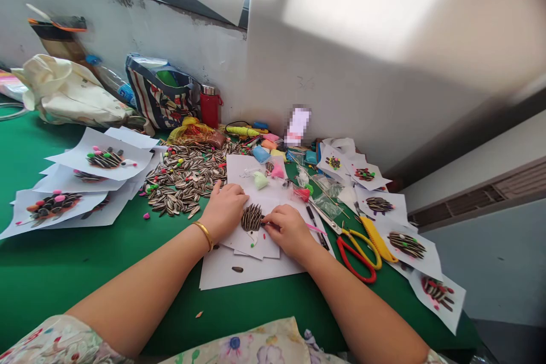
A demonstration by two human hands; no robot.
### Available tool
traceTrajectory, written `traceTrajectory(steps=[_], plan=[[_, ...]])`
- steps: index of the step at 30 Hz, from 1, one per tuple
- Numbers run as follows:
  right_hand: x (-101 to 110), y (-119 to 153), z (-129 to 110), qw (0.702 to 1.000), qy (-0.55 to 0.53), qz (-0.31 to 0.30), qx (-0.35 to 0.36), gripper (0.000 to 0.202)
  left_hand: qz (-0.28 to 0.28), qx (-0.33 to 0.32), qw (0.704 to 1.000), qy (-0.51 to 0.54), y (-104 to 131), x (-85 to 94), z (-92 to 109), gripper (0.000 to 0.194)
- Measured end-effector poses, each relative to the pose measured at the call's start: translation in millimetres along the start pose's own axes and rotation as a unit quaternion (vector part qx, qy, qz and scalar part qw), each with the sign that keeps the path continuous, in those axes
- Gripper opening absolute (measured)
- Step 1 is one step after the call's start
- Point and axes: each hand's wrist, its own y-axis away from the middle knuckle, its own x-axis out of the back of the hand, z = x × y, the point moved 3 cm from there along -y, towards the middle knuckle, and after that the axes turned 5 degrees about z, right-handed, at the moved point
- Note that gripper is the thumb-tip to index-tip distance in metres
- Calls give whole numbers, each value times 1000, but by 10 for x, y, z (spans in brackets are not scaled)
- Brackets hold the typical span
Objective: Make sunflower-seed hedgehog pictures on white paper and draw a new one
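Observation:
A hedgehog figure made of sunflower seeds, with a white clay face, lies on a small white sheet in front of me. My left hand rests on the paper to its left, fingers stretched out and holding nothing. At the hedgehog's right edge, my right hand has its fingertips pinched together. A dark bit shows at those tips and looks like a sunflower seed, partly hidden by the fingers. One loose sunflower seed lies on the larger paper below. A heap of sunflower seeds spreads beyond my left hand.
Scissors, a yellow utility knife and a black pen lie to the right. Sheets with seed hedgehogs are stacked left, others lie right. Clay lumps, a red bottle and bags stand behind.

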Motion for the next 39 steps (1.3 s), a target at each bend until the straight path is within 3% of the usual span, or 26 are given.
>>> traceTrajectory(steps=[8,13,25,39], plan=[[93,54,-19,999,27,-28,23,23,2,2,1000,6,0,-15,-9,28],[96,31,-35,999,36,-24,2,7,3,0,1000,0,3,-12,-9,28],[45,11,-57,999,45,-22,-17,5,2,4,1000,13,-8,7,-5,27],[31,-8,-39,999,44,21,-17,9,1,0,1000,-1,-8,-28,-17,28]])
